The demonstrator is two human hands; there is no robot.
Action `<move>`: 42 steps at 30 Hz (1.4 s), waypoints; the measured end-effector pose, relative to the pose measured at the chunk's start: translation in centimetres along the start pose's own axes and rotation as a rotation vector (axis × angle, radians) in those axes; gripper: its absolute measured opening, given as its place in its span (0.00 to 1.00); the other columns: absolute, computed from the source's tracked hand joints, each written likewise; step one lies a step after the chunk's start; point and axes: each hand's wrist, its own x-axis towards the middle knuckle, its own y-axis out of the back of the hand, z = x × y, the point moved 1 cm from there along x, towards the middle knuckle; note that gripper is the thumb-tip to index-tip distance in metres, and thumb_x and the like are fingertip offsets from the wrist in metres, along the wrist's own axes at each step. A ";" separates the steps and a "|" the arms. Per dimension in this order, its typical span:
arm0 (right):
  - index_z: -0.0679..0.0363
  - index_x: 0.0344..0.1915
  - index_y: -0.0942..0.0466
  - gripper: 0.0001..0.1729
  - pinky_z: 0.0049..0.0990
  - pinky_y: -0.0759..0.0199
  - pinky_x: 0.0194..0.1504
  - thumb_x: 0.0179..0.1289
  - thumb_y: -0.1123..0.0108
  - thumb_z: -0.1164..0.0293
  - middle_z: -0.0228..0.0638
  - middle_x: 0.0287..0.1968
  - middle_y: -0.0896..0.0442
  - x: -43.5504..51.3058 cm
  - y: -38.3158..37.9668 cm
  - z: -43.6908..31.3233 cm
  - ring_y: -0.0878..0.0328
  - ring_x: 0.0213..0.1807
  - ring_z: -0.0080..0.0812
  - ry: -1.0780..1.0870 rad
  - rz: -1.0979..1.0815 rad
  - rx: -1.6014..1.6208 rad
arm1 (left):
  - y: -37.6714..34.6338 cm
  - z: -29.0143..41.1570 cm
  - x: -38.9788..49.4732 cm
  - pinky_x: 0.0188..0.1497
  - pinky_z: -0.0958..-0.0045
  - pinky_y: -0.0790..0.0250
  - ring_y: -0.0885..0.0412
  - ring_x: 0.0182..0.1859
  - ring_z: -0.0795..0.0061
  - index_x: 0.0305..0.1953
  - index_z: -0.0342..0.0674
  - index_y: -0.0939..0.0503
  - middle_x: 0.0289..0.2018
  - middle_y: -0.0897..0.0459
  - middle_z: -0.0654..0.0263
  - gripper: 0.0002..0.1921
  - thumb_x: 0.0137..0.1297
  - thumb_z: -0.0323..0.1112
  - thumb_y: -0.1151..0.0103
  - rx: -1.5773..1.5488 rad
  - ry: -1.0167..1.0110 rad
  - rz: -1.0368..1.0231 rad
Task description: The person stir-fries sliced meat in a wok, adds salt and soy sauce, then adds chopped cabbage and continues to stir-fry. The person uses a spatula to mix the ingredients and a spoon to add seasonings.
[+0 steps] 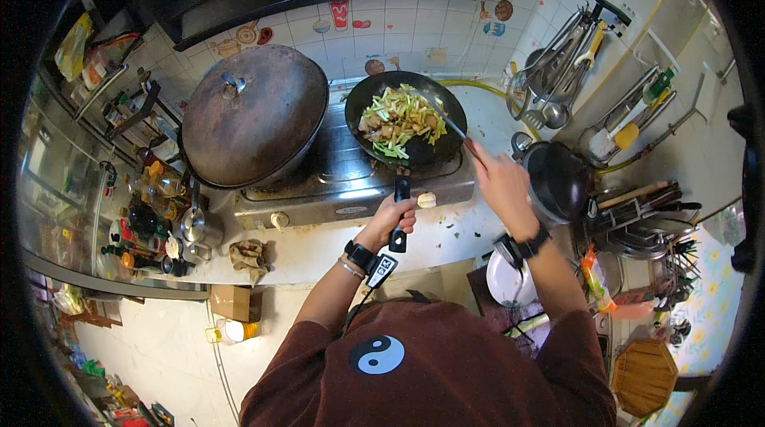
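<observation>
My left hand (pixel 391 220) is closed around the black handle (pixel 401 191) of a dark wok (pixel 382 92) on the right burner. In my right hand (pixel 501 179) is the handle of a metal spatula (pixel 451 125), which slants down into the wok. Its blade is partly hidden among the food. Chopped green vegetable pieces mixed with browned meat slices (pixel 406 122) lie in the wok, heaped towards its left and middle. The wok sits on a steel gas stove (pixel 358 188).
A large lidded wok (pixel 254 122) covers the left burner. Bottles (pixel 146 217) and a small metal pot (pixel 200 226) stand at the left. Ladles and strainers (pixel 553 80) hang on the right wall above a dark pot (pixel 556 182). A white plate (pixel 511 280) lies below my right forearm.
</observation>
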 end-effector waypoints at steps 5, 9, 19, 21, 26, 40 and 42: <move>0.48 0.59 0.26 0.22 0.45 0.27 0.27 0.64 0.43 0.68 0.44 0.26 0.20 3.0 -5.3 -3.8 0.19 0.27 0.49 0.077 -0.286 -0.020 | -0.4 0.0 -0.1 0.16 0.82 0.46 0.39 0.15 0.87 0.32 0.45 0.36 0.19 0.36 0.75 0.11 0.72 0.33 0.47 0.014 0.010 0.055; 0.48 0.57 0.24 0.22 0.45 0.28 0.27 0.62 0.43 0.69 0.44 0.25 0.20 -1.1 0.6 -1.5 0.19 0.26 0.48 0.136 -0.200 0.064 | 0.0 0.5 -1.3 0.16 0.81 0.44 0.38 0.16 0.87 0.33 0.45 0.36 0.19 0.35 0.75 0.10 0.71 0.31 0.44 -0.041 -0.018 -0.018; 0.55 0.55 0.23 0.20 0.48 0.27 0.31 0.61 0.44 0.73 0.49 0.26 0.19 0.5 -0.5 -3.6 0.20 0.29 0.53 -0.022 -0.268 0.105 | 0.2 1.5 0.0 0.14 0.84 0.51 0.42 0.15 0.88 0.26 0.48 0.36 0.18 0.37 0.78 0.14 0.72 0.32 0.48 -0.097 0.178 -0.010; 0.48 0.57 0.23 0.22 0.50 0.27 0.33 0.62 0.43 0.70 0.50 0.26 0.19 -2.2 1.0 -2.0 0.20 0.30 0.54 -0.061 -0.359 0.091 | 0.3 0.8 -2.4 0.14 0.83 0.52 0.42 0.15 0.88 0.27 0.48 0.36 0.17 0.38 0.79 0.14 0.72 0.31 0.48 -0.023 0.131 -0.003; 0.48 0.55 0.21 0.20 0.48 0.25 0.35 0.62 0.43 0.69 0.49 0.29 0.18 -0.5 2.5 -2.2 0.19 0.33 0.54 -0.062 -0.367 0.181 | -2.5 3.1 -3.3 0.14 0.80 0.51 0.41 0.13 0.85 0.23 0.48 0.36 0.13 0.39 0.79 0.15 0.69 0.30 0.46 0.002 0.090 0.039; 0.50 0.55 0.22 0.20 0.47 0.27 0.33 0.63 0.43 0.67 0.47 0.32 0.17 -3.8 9.6 -0.2 0.19 0.32 0.51 -0.114 -0.298 0.087 | -4.0 1.9 -2.5 0.14 0.82 0.53 0.44 0.14 0.88 0.23 0.48 0.36 0.15 0.41 0.79 0.15 0.68 0.31 0.48 -0.147 0.122 -0.126; 0.51 0.54 0.21 0.19 0.47 0.27 0.33 0.62 0.43 0.66 0.46 0.31 0.18 -1.8 10.1 -0.2 0.19 0.31 0.51 -0.086 -0.254 0.100 | -4.6 3.9 0.0 0.15 0.83 0.52 0.42 0.15 0.89 0.25 0.47 0.35 0.16 0.41 0.80 0.12 0.69 0.31 0.50 -0.058 0.169 -0.054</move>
